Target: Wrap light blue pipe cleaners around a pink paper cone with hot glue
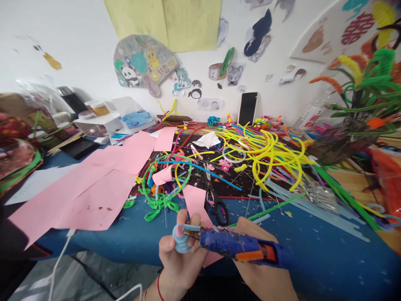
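Observation:
My left hand (pixel 180 257) is closed around a small light-blue coiled pipe-cleaner piece (pixel 181 241) with a pink tip, held up in front of me. My right hand (pixel 266 271) grips a blue glue gun (pixel 241 246) with an orange trigger. The gun's nozzle touches the coiled piece near my left fingers. A strip of pink paper (pixel 196 200) hangs just behind my left hand, over the edge of the blue table (pixel 313 246).
Black scissors (pixel 216 200) lie just beyond my hands. Large pink paper sheets (pixel 94 188) cover the left of the table. Yellow pipe cleaners (pixel 269 154) tangle at the centre right, green ones (pixel 159 200) nearer. A phone (pixel 247 108) leans on the wall. White cables (pixel 59 259) hang lower left.

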Available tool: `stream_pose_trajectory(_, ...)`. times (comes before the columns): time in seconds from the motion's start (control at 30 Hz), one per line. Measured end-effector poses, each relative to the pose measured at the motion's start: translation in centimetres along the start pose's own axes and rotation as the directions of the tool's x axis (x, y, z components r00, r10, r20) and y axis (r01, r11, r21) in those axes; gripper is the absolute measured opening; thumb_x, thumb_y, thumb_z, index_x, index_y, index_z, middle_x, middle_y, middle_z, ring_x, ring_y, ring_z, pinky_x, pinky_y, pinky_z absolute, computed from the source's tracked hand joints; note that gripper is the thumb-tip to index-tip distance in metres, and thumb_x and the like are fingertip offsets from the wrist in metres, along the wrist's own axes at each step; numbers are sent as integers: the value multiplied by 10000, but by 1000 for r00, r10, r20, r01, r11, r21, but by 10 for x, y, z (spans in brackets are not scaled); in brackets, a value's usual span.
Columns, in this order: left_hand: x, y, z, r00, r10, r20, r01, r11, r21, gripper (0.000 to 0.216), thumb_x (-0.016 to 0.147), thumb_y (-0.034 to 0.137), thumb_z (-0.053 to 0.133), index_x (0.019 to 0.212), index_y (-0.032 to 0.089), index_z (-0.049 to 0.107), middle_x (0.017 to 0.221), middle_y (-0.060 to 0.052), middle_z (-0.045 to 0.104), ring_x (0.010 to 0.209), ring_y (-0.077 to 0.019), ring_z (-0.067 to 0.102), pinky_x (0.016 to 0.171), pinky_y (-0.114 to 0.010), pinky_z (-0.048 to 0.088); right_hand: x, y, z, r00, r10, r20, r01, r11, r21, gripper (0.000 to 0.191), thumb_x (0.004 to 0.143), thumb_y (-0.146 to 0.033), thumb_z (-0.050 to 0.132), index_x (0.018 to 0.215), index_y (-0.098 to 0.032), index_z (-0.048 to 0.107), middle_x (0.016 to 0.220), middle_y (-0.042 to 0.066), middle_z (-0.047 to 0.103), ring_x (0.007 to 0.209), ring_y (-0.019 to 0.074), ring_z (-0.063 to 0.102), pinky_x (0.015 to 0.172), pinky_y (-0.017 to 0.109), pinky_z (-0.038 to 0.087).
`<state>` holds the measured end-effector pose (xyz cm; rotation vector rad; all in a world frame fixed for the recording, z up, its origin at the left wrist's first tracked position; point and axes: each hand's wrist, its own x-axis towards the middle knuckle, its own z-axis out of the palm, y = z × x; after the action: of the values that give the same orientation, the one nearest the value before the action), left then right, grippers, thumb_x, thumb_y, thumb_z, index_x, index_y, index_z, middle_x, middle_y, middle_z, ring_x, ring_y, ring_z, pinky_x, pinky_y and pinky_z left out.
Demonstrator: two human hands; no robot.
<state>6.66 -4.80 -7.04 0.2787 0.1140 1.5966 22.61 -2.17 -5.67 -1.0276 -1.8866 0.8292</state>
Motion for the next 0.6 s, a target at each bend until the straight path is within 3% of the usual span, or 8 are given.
stream_pose_trajectory(0.2,1,-2,6,998,15,-69,-11,998,59,305,655,282,833,674,219,534,624,76,293,530,-103,230,586,-212,444,-1,-1,4,999,20,-33,-20,1000,17,299,850,-186,586,591,-256,454,591,-9,536,519,165,516,482,294,404)
stream_pose_trajectory(0.47,0,0,4,981,183,-63,-159,947,278,230,684,338,847,726,242,642,662,44,477,652,-153,563,683,-271,549,-1,0,4,997,47,-66,-46,999,13,338,857,-195,622,570,-251,451,564,-24,498,488,148,476,455,282,378)
stream_pose_trajectory(0.6,1,1,3,969,235,-78,-190,908,373,218,685,356,852,738,245,672,659,40,496,632,-146,543,640,-257,530,-3,2,5,996,60,-73,-59,998,5,343,875,-231,624,573,-249,463,569,-28,497,477,143,478,452,282,378)
